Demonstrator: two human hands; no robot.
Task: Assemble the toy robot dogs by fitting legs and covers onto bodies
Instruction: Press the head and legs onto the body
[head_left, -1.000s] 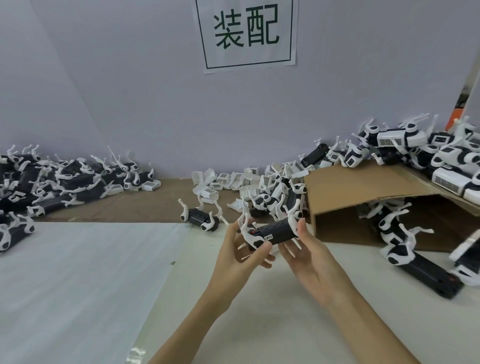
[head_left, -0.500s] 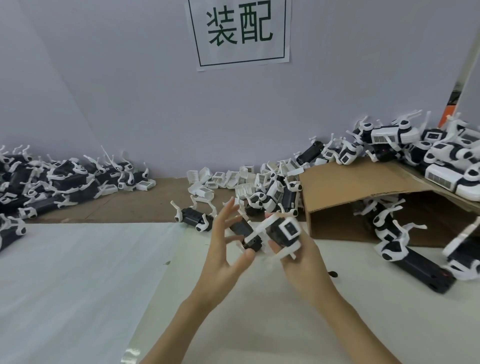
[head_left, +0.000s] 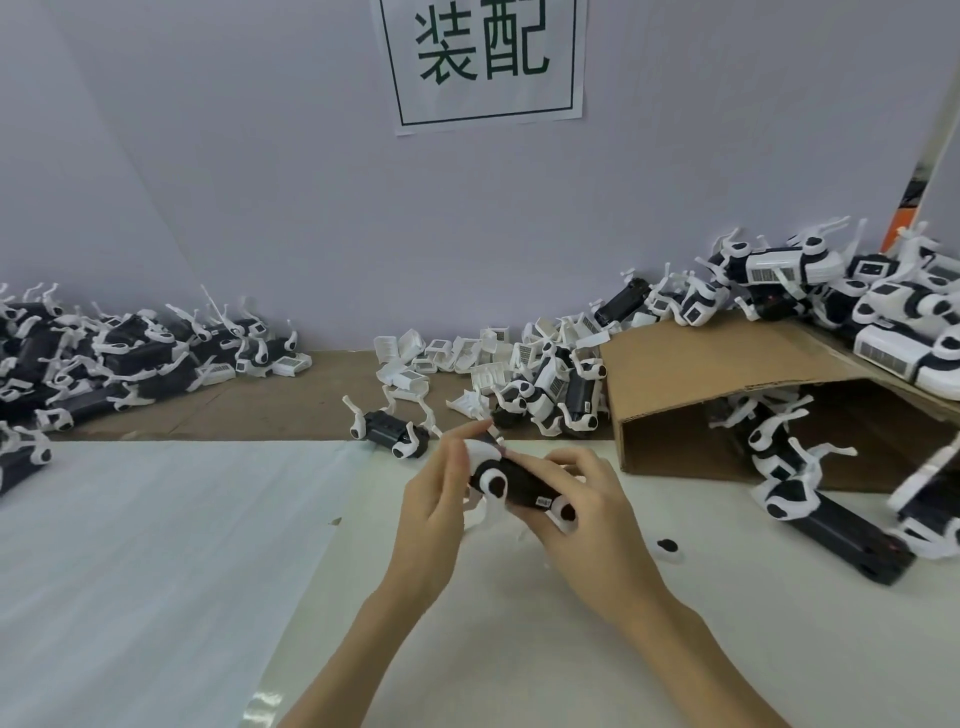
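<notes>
Both hands hold one black toy dog body (head_left: 524, 486) up over the table. The right hand (head_left: 582, 514) wraps round it; the left hand (head_left: 434, 501) pinches its far end. Squeezing too hard might snap a thin white leg (head_left: 485, 514).

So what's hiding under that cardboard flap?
Under the cardboard flap, a few black-and-white toy dogs lie tangled, legs sticking out. Farther back it is dark and covered, so any more there cannot be seen.
</notes>
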